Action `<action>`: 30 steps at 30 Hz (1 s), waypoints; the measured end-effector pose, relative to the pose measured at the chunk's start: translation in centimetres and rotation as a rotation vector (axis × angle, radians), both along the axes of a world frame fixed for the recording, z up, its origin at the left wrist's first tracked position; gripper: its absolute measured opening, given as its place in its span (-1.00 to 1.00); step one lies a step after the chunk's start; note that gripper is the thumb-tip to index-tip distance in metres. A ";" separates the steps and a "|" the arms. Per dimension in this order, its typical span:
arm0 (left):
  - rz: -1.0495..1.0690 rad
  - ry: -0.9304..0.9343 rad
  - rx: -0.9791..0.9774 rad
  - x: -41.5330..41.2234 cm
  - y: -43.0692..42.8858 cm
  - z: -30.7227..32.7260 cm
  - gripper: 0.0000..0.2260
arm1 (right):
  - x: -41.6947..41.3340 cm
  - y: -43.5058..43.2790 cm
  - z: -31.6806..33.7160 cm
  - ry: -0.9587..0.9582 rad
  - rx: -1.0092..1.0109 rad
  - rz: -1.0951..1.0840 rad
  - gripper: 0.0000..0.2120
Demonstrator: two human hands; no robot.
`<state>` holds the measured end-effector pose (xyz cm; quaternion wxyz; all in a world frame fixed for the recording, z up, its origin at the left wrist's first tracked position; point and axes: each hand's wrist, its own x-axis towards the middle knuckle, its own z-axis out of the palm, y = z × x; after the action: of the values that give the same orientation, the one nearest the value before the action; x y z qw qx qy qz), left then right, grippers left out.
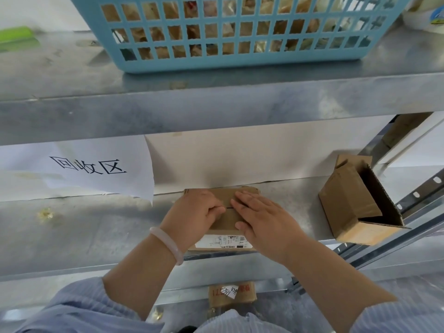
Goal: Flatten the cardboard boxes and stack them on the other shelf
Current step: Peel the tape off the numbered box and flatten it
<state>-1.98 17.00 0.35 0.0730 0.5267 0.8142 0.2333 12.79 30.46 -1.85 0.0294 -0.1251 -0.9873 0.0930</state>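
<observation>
Both forearms reach forward from blue striped sleeves (84, 306) over the edge of the middle metal shelf (96, 224), converging on a low cardboard box (227, 223) that lies near the shelf's front edge, just below the camera. The left hand (194, 212), with a pale bracelet (165, 243) on its wrist, is knuckles-up with the fingers curled under, their tips pinching at the dark slit between the box's top flaps. The right hand (264, 222) lies palm-down, fingers straight and together, pressing flat on the box's top right beside the left fingertips; its thumb rests on the near part of the lid. A white shipping label shows on the box's near side, between the wrists. To the right on the same shelf, well apart, a second open box (348, 200) lies tipped on its side, flaps loose. A paper sign (96, 164) hangs behind on the left, and a blue basket (216, 61) sits on the upper shelf (168, 109).
</observation>
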 end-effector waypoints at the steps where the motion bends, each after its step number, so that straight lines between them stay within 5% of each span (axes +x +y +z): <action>1: 0.051 -0.040 0.020 0.0 0.1 -0.1 -0.94 | -0.1 0.0 0.1 -0.017 0.008 -0.010 -0.41; 5: 0.185 -0.148 -0.038 0.2 0.3 -0.6 -0.69 | -0.8 -0.2 0.0 -0.080 0.056 -0.024 -0.14; 11: 0.211 -0.146 -0.090 0.3 0.9 -0.2 -0.93 | -1.1 -0.5 -0.7 -0.117 0.092 -0.038 -0.14; 30: 0.188 0.116 -0.127 0.6 0.5 0.7 -0.92 | -1.0 -0.8 -1.1 -0.095 0.085 -0.059 -0.16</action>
<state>-1.39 17.53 1.08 0.0369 0.4548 0.8760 0.1564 11.81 29.64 -2.95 -0.0094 -0.1572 -0.9865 0.0442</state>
